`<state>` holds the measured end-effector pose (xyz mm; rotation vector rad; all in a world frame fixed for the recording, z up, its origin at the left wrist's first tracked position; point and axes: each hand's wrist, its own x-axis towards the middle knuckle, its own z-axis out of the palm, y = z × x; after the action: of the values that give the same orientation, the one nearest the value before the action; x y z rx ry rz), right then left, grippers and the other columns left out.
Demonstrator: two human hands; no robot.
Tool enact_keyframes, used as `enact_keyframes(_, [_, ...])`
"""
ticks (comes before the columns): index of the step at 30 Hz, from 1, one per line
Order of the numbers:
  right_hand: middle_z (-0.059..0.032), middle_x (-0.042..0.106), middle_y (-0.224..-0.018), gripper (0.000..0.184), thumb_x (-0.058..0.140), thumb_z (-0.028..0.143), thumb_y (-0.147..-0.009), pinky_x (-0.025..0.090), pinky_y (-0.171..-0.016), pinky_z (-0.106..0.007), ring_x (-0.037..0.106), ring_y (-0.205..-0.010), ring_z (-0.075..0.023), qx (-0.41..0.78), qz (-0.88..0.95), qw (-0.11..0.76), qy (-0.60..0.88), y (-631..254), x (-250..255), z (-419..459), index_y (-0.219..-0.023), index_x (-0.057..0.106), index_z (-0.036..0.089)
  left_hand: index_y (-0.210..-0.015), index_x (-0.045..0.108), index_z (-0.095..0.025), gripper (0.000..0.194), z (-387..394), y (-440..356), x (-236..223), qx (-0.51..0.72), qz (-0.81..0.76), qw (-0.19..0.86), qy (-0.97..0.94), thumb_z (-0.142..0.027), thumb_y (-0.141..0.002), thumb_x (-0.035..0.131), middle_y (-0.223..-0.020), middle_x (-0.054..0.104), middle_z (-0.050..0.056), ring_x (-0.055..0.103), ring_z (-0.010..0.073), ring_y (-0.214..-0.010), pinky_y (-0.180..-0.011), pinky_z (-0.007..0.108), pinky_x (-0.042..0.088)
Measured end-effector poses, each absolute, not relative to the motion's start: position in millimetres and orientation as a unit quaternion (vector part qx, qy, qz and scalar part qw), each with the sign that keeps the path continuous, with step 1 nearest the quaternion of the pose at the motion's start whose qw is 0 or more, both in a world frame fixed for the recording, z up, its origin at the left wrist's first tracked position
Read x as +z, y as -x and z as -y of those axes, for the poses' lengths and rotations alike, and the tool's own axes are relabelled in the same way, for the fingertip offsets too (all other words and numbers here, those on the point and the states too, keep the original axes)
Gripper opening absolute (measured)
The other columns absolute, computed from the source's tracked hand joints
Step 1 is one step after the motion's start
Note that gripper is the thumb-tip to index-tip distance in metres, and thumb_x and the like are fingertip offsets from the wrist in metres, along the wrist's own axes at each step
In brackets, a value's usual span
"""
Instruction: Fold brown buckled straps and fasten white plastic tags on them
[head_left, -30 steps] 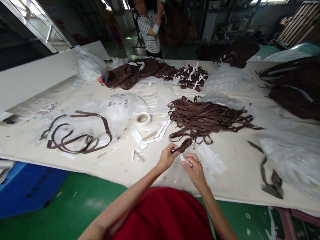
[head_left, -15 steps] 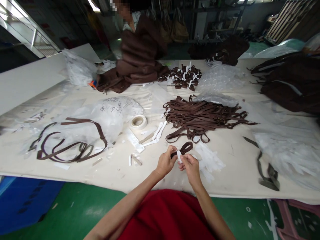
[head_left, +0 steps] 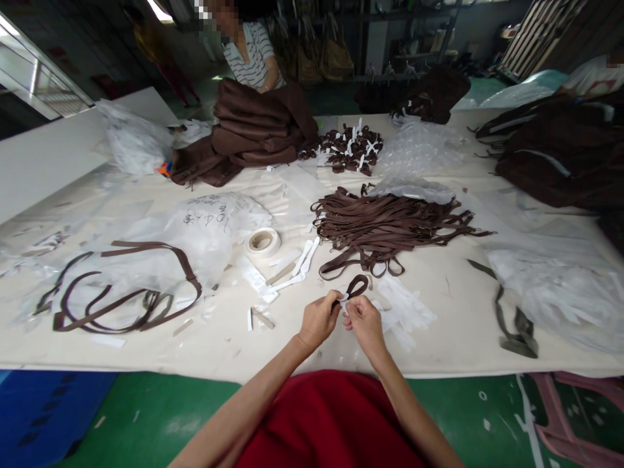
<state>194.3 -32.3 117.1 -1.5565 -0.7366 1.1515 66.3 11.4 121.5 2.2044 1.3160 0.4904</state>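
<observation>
My left hand [head_left: 319,320] and my right hand [head_left: 363,322] meet over the near edge of the table [head_left: 453,338]. Together they pinch the looped end of a brown strap [head_left: 357,285] and a small white strip [head_left: 344,299] at its end. The strap's loop rises just beyond my fingertips. Behind it lies a large heap of brown straps [head_left: 390,224]. Loose white strips [head_left: 297,263] and a roll of white tape [head_left: 263,241] lie to the left of my hands.
More brown straps [head_left: 121,286] lie on a clear plastic bag [head_left: 195,234] at the left. Thin white sheets [head_left: 407,309] sit right of my hands. A person in a striped shirt [head_left: 253,55] stands behind folded brown fabric [head_left: 258,120] at the far edge. Dark bags [head_left: 560,156] fill the right side.
My hands have drawn closer together on the strap end and the white strip. The person across the table has set a stack of folded brown fabric down.
</observation>
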Motion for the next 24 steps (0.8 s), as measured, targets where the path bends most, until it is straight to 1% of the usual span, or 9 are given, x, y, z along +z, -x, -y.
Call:
enact_keyframes(3, [0.0043,0.061,-0.062,0.016,0.058,0.036,-0.077,0.047,-0.042,-0.022,0.058,-0.046,-0.0131,0.471,0.314,0.508,0.649,-194,116,31,-0.083,0.049,0.024,-0.105,0.060,-0.026,0.019,-12,-64,121,0.172,-0.467,0.270,-0.825,-0.022,-0.091,0.048,-0.091,0.073,0.003,0.068,0.0196,-0.083,-0.076,0.027,0.048])
enact_keyframes(7, [0.0049,0.060,-0.060,0.009,0.054,0.032,-0.081,0.042,-0.044,-0.022,0.056,-0.046,-0.0131,0.474,0.375,0.441,0.664,-206,122,29,-0.082,0.049,0.024,-0.107,0.059,-0.026,0.021,-13,-56,121,0.159,-0.448,0.292,-0.830,-0.020,-0.090,0.048,-0.090,0.073,0.002,0.067,0.0194,-0.082,-0.078,0.027,0.048])
enact_keyframes(8, [0.0033,0.062,-0.063,0.008,0.053,0.032,-0.083,0.044,-0.049,-0.024,0.057,-0.050,-0.0138,0.446,0.410,0.424,0.673,-211,125,29,-0.081,0.052,0.024,-0.107,0.059,-0.026,0.021,-13,-54,122,0.155,-0.440,0.299,-0.832,-0.020,-0.089,0.049,-0.089,0.072,0.002,0.067,0.0193,-0.081,-0.077,0.027,0.047])
enact_keyframes(10, [-0.0018,0.066,-0.076,0.011,0.053,0.031,-0.085,0.047,-0.065,-0.028,0.061,-0.069,-0.0171,0.352,0.500,0.399,0.684,-221,129,31,-0.082,0.060,0.023,-0.105,0.059,-0.027,0.020,-12,-49,123,0.146,-0.421,0.314,-0.838,-0.020,-0.088,0.050,-0.086,0.072,0.001,0.067,0.0190,-0.078,-0.075,0.026,0.047])
enact_keyframes(12, [-0.0051,0.067,-0.090,0.012,0.056,0.027,-0.083,0.044,-0.079,-0.031,0.060,-0.087,-0.0210,0.293,0.584,0.364,0.664,-228,129,33,-0.085,0.067,0.023,-0.101,0.058,-0.027,0.019,-8,-44,123,0.141,-0.403,0.321,-0.846,-0.018,-0.085,0.052,-0.081,0.071,-0.001,0.067,0.0187,-0.074,-0.071,0.025,0.046])
enact_keyframes(13, [-0.0052,0.067,-0.092,0.012,0.058,0.024,-0.082,0.043,-0.082,-0.032,0.059,-0.091,-0.0222,0.296,0.615,0.341,0.646,-229,127,34,-0.086,0.069,0.024,-0.099,0.057,-0.027,0.020,-6,-42,123,0.141,-0.396,0.320,-0.849,-0.017,-0.082,0.053,-0.079,0.070,-0.002,0.066,0.0185,-0.072,-0.069,0.024,0.045])
enact_keyframes(16, [-0.0022,0.065,-0.083,0.010,0.058,0.020,-0.079,0.040,-0.078,-0.030,0.057,-0.086,-0.0208,0.376,0.650,0.294,0.591,-228,116,37,-0.080,0.068,0.023,-0.097,0.051,-0.028,0.026,3,-35,118,0.135,-0.382,0.332,-0.852,-0.014,-0.075,0.054,-0.076,0.068,-0.004,0.063,0.0181,-0.068,-0.066,0.023,0.043])
enact_keyframes(19, [-0.0002,0.061,-0.076,0.014,0.054,0.021,-0.082,0.039,-0.070,-0.027,0.056,-0.075,-0.0172,0.430,0.650,0.290,0.556,-221,101,42,-0.070,0.060,0.021,-0.097,0.045,-0.028,0.033,11,-29,112,0.121,-0.381,0.383,-0.833,-0.012,-0.070,0.054,-0.077,0.064,-0.006,0.059,0.0176,-0.069,-0.066,0.023,0.040])
enact_keyframes(24, [-0.0011,0.061,-0.074,0.024,0.049,0.034,-0.088,0.040,-0.071,-0.028,0.057,-0.074,-0.0180,0.382,0.628,0.369,0.569,-206,80,37,-0.069,0.056,0.022,-0.090,0.040,-0.028,0.037,21,-27,106,0.124,-0.409,0.454,-0.782,-0.010,-0.061,0.056,-0.068,0.054,-0.009,0.046,0.0147,-0.060,-0.061,0.024,0.034])
